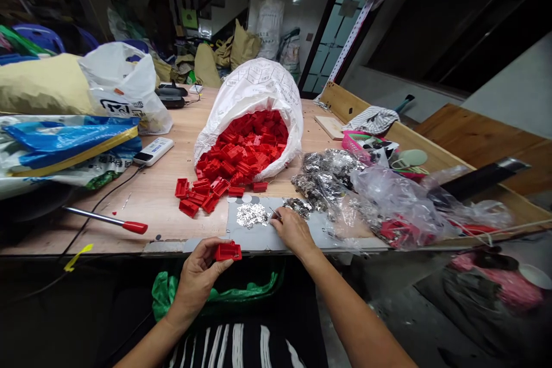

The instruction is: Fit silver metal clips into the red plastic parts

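My left hand (196, 279) is closed on a small red plastic part (228, 250), held just below the table's front edge. On a grey sheet (254, 236) my right hand (291, 227) rests, its fingers pinched on a small silver metal piece (275, 214). A little heap of silver metal pieces (251, 214) lies on the sheet to the left of that hand. A white sack (254, 95) lies on its side behind it, spilling red plastic parts (241, 155) onto the wooden table (150, 201).
Clear bags of metal pieces (321, 178) and crumpled plastic (401, 201) lie at the right. A red-tipped rod (107, 219), a white remote-like device (153, 151) with a cable, and stacked bags (64, 144) are at the left. A green bag (166, 293) hangs below the edge.
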Demonstrator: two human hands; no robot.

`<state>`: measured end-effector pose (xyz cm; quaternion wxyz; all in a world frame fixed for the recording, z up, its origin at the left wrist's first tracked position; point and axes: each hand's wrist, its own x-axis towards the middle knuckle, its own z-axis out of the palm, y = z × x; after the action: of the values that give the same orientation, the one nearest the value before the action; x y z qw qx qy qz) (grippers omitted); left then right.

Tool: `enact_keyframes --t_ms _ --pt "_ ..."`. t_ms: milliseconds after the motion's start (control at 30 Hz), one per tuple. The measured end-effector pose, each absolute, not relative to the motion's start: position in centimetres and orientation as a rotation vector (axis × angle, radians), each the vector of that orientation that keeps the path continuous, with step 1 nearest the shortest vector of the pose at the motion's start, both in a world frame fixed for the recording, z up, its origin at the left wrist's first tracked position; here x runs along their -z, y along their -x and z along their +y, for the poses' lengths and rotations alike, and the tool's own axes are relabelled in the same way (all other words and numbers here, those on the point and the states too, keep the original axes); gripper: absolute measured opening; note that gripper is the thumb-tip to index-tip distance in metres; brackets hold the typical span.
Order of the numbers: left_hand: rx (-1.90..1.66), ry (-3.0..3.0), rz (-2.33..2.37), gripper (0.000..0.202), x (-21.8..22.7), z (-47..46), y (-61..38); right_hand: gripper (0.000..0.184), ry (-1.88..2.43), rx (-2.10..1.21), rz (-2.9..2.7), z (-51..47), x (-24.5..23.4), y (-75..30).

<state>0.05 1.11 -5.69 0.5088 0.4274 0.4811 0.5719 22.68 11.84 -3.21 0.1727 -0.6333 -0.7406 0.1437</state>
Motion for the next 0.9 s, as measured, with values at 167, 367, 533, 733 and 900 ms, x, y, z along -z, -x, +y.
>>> enact_keyframes --t_ms 167,367,533,733,900 --pt "-1.386 -1.054 1.162 0.031 6.1 1.1 0.0 0.007 1.792 -0.416 -2.091 11.8 3.4 -22.4" --pt "-1.371 -1.100 1.173 0.030 5.8 1.4 -0.1 0.004 1.719 -0.495 -2.033 11.1 3.2 -22.5" --pt "-1.357 -1.257 1.219 0.027 5.5 1.3 -0.5 0.012 1.386 -0.967 -1.767 8.7 3.4 -20.6" --pt "-1.339 -1.436 1.272 0.028 5.4 1.2 -0.6 0.009 1.210 -1.157 -1.698 5.8 3.3 -17.7" --pt "-1.328 -1.602 1.281 0.029 5.4 1.0 -0.5 0.009 1.256 -1.134 -1.702 5.1 3.4 -16.9"
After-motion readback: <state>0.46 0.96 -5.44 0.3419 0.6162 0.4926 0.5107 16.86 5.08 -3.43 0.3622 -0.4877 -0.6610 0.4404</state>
